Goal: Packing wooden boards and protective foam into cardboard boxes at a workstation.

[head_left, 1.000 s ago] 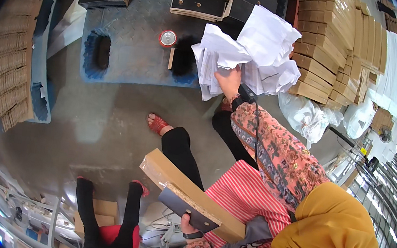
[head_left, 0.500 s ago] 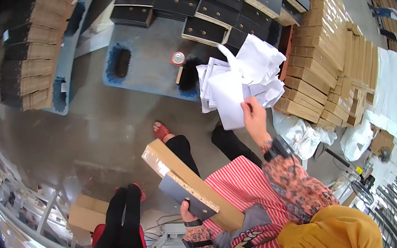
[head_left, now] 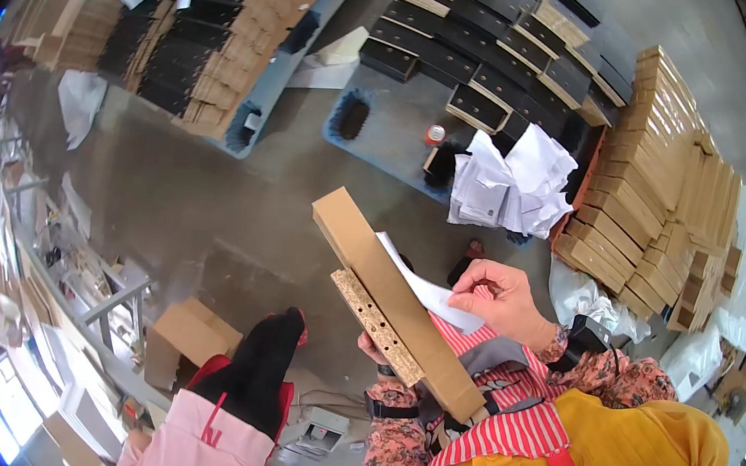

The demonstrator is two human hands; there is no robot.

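Observation:
My left hand (head_left: 371,349) is closed on a chipboard panel (head_left: 375,326), mostly hidden behind it; the panel's raw edge with a row of drilled holes faces up. Flush beside the panel runs a long, narrow brown cardboard box (head_left: 393,293), slanting across my lap. On the box's other side, a white sheet of paper (head_left: 431,293) curves along it, pinched by its near end between the thumb and fingers of my right hand (head_left: 503,297). Further off, a stack of crumpled white paper (head_left: 511,189) sits at the corner of a blue pallet (head_left: 384,146).
Dark panels (head_left: 469,58) are piled on the pallet near a drink can (head_left: 434,135). Brown cartons (head_left: 623,208) stand stacked at the right. More panels (head_left: 195,53) fill another pallet at the upper left. A person in pink (head_left: 198,440) sits close at my left, near an open carton (head_left: 193,337).
My right hand has come back from the paper stack to the box with one sheet. The chipboard panel has turned, showing its drilled edge instead of its dark face. The view has shifted left.

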